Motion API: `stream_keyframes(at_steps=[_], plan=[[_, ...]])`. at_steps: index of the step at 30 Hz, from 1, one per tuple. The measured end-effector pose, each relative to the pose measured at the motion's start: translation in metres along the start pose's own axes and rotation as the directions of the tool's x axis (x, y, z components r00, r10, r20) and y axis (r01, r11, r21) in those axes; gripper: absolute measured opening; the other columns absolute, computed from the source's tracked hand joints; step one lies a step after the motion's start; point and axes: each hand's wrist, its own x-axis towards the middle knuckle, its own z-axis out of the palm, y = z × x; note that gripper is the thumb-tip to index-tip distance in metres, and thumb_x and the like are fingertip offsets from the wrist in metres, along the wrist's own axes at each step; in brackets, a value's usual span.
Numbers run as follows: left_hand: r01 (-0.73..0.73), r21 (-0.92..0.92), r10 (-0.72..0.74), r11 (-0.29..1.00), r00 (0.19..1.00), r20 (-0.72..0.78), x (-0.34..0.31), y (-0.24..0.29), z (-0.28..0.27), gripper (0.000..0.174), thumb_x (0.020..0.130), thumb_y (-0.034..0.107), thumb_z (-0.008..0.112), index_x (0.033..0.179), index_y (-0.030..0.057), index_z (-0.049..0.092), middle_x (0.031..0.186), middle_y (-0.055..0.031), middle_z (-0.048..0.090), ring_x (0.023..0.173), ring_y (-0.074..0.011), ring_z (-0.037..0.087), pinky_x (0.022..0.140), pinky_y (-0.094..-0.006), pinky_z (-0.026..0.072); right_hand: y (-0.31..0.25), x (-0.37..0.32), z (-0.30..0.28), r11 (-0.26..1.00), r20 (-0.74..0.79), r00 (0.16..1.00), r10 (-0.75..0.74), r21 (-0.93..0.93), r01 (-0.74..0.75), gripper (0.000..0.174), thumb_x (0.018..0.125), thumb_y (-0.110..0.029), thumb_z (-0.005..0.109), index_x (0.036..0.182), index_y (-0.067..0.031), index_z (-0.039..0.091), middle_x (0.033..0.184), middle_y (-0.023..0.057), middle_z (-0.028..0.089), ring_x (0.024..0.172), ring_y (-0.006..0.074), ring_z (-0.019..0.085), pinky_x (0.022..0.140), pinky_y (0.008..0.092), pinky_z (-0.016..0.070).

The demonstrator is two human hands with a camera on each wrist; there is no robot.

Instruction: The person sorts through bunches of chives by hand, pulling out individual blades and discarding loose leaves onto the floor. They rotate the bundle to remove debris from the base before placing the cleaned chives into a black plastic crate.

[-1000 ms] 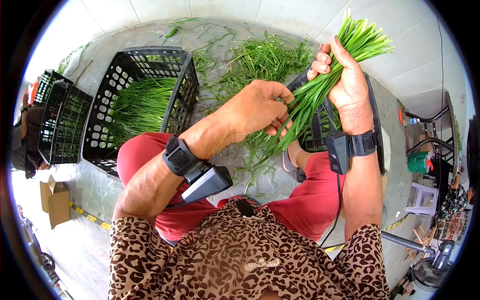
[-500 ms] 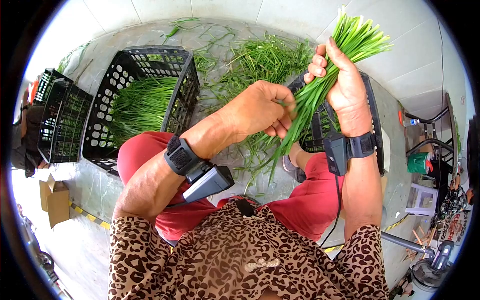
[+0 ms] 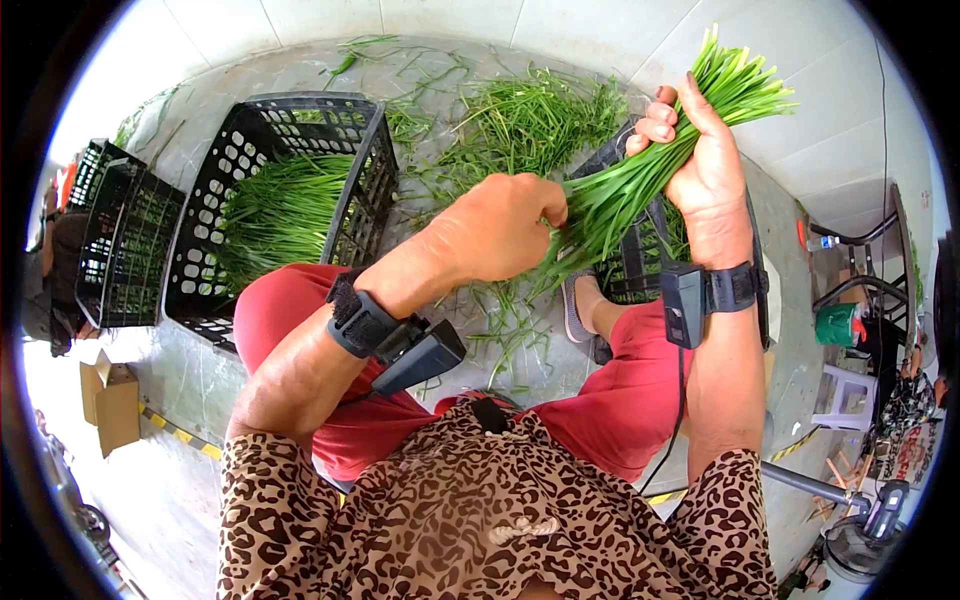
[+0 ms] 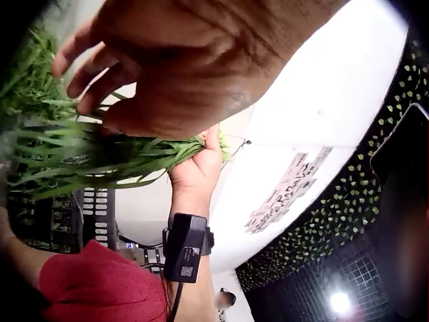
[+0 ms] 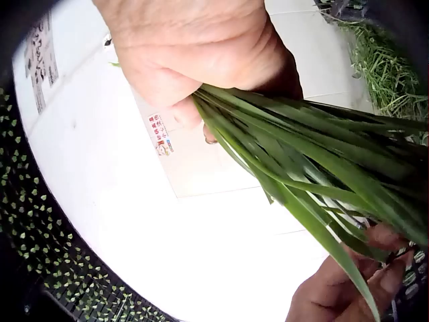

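Observation:
My right hand [image 3: 708,170] grips a thick bunch of garlic chives [image 3: 630,190], the pale cut ends fanning out above it and the long green leaves hanging down to the left. At the leafy end is my left hand [image 3: 505,225], back of the hand up, its fingers mostly hidden in the head view. From the right wrist view, the left fingers [image 5: 385,268] pinch at the leaf tips. The left wrist view has those fingers curled over the leaves, with the bunch [image 4: 134,157] stretched across to the right hand [image 4: 198,171].
A black crate [image 3: 375,190] with more chives stands on the left, beside stacked crates [image 3: 125,240]. Another black crate [image 3: 750,200] sits under the bunch. A heap of loose green trimmings [image 3: 535,120] lies on the floor between them, near the white wall. A cardboard box [image 3: 110,405] is at lower left.
My left hand has drawn back slightly to the left, turning so its fingers no longer show. The right hand with the chives shifted left, then back right.

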Motion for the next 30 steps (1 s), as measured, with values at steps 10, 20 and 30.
stream_keyframes(at_steps=[10, 20, 30], plan=[[0.171, -0.399, -0.149, 0.901, 0.985, 0.085, 0.006, 0.010, -0.010, 0.013, 0.081, 0.007, 0.057, 0.089, -0.0031, 0.060, 0.071, -0.0020, 0.059, 0.066, -0.0074, 0.052, 0.059, -0.0240, 0.0437, 0.000, -0.002, -0.001, 1.000, -0.025, 1.000, -0.014, -0.003, 0.014, 0.029, 0.089, -0.035, 0.059, 0.087, -0.0074, 0.053, 0.068, -0.0032, 0.046, 0.059, 0.0093, 0.047, 0.065, 0.0339, 0.0438], [0.193, -0.346, -0.171, 0.918, 0.981, 0.095, 0.005, 0.011, -0.001, 0.018, 0.079, 0.005, 0.057, 0.094, -0.0045, 0.059, 0.068, -0.0006, 0.053, 0.063, -0.0082, 0.049, 0.056, -0.0246, 0.0417, 0.003, -0.001, 0.003, 1.000, -0.018, 1.000, 0.004, -0.004, -0.004, 0.029, 0.088, -0.036, 0.059, 0.087, -0.0073, 0.053, 0.066, -0.0023, 0.047, 0.060, 0.0109, 0.048, 0.065, 0.0339, 0.0448], [0.273, -0.514, -0.220, 0.813, 0.962, 0.163, 0.006, 0.016, -0.002, 0.016, 0.080, 0.010, 0.063, 0.089, -0.0026, 0.060, 0.072, 0.0003, 0.057, 0.064, -0.0073, 0.051, 0.056, -0.0229, 0.0418, 0.005, -0.002, 0.005, 1.000, -0.017, 1.000, 0.005, -0.011, -0.005, 0.029, 0.088, -0.035, 0.060, 0.088, -0.0072, 0.053, 0.066, -0.0024, 0.048, 0.059, 0.0109, 0.048, 0.064, 0.0342, 0.0459]])
